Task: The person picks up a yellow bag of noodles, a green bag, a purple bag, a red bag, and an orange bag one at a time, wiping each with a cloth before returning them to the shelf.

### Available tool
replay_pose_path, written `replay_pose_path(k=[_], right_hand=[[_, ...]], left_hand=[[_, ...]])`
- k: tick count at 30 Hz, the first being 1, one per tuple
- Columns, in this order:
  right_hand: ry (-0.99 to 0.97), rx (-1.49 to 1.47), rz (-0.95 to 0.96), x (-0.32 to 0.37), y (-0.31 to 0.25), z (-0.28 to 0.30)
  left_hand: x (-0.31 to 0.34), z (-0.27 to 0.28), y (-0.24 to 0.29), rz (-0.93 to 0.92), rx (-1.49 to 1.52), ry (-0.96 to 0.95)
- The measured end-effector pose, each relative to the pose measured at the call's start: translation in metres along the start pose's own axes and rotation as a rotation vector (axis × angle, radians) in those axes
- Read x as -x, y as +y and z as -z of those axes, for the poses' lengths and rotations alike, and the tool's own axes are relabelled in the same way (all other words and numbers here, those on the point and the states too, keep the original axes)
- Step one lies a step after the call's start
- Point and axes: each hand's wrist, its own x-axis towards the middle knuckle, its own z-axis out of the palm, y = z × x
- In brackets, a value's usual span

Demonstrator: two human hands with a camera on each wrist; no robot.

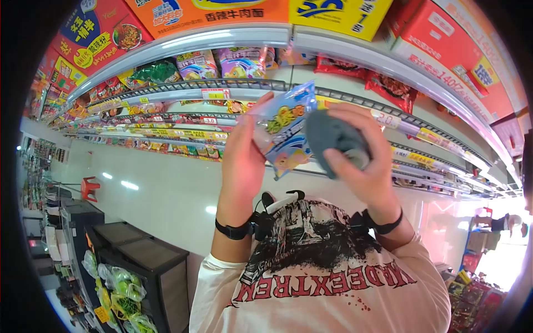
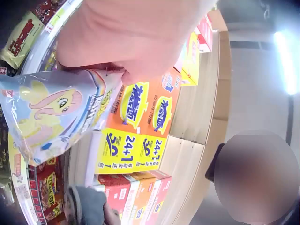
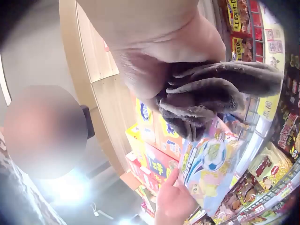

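My left hand (image 1: pixel 243 158) holds a shiny blue-and-purple snack bag (image 1: pixel 288 126) by its side, in front of the shelves. A cartoon pony is printed on the bag (image 2: pixel 51 115), which looks puffed up in the left wrist view. My right hand (image 1: pixel 363 161) grips a dark grey cloth (image 1: pixel 328 133), bunched in folds between thumb and fingers. In the right wrist view the folded cloth (image 3: pixel 206 91) overlaps the top of the snack bag (image 3: pixel 211 164), and the left hand's thumb lies along the bag's edge.
Shelves with wire-fronted edges (image 1: pixel 355 102) and price tags run across in front, bearing several similar purple bags (image 1: pixel 241 61). Noodle cartons (image 1: pixel 222 14) stand on the top shelf. At lower left are a dark rack with bagged vegetables (image 1: pixel 125 286) and a red stool (image 1: pixel 90 188).
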Motion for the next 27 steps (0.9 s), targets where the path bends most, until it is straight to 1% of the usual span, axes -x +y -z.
replay_pose_path(k=[1, 2, 4, 5, 6, 7, 9, 11, 13, 15, 16, 19, 20, 23, 24, 27], right_hand=[[0.021, 0.056, 0.145, -0.001, -0.006, -0.003], [-0.021, 0.079, 0.223, 0.001, -0.004, -0.005], [-0.105, 0.123, 0.38, 0.008, 0.004, -0.006], [-0.064, 0.146, 0.413, 0.012, 0.006, -0.002], [-0.023, 0.167, 0.45, 0.015, 0.007, 0.001], [0.018, 0.187, 0.488, 0.018, 0.007, 0.004], [0.068, 0.212, 0.492, 0.025, 0.004, 0.012], [0.104, 0.227, 0.455, 0.036, 0.003, 0.024], [0.144, 0.257, 0.439, 0.039, 0.005, 0.038], [0.181, 0.289, 0.407, 0.04, 0.007, 0.054], [0.16, 0.251, 0.321, 0.043, 0.01, 0.062], [0.125, 0.115, 0.218, 0.048, 0.019, 0.086], [0.145, 0.072, 0.179, 0.052, 0.019, 0.092], [0.285, 0.063, 0.164, 0.062, 0.021, 0.104], [0.29, 0.003, 0.111, 0.067, 0.018, 0.109], [0.346, -0.104, 0.13, 0.075, 0.005, 0.108]], left_hand=[[0.009, -0.019, -0.005, -0.021, -0.002, -0.036], [0.018, -0.031, -0.011, -0.002, -0.05, -0.111], [0.034, -0.053, -0.025, 0.018, -0.015, -0.104], [0.042, -0.062, -0.032, 0.024, 0.004, -0.099], [0.052, -0.061, -0.037, -0.02, -0.028, -0.084], [0.059, -0.06, -0.042, -0.02, -0.079, -0.04], [0.071, -0.06, -0.049, -0.017, -0.178, 0.047], [0.087, -0.069, -0.055, -0.093, -0.182, 0.002], [0.101, -0.081, -0.058, -0.15, -0.157, 0.023], [0.112, -0.093, -0.057, -0.197, -0.1, 0.115], [0.118, -0.091, -0.055, -0.175, -0.032, 0.168], [0.13, -0.101, -0.039, -0.039, 0.165, 0.105], [0.133, -0.091, -0.039, -0.044, 0.092, 0.143], [0.137, -0.099, -0.029, 0.013, 0.184, 0.054], [0.138, -0.107, -0.03, -0.012, 0.118, 0.108], [0.137, -0.11, -0.033, 0.056, 0.099, 0.074]])
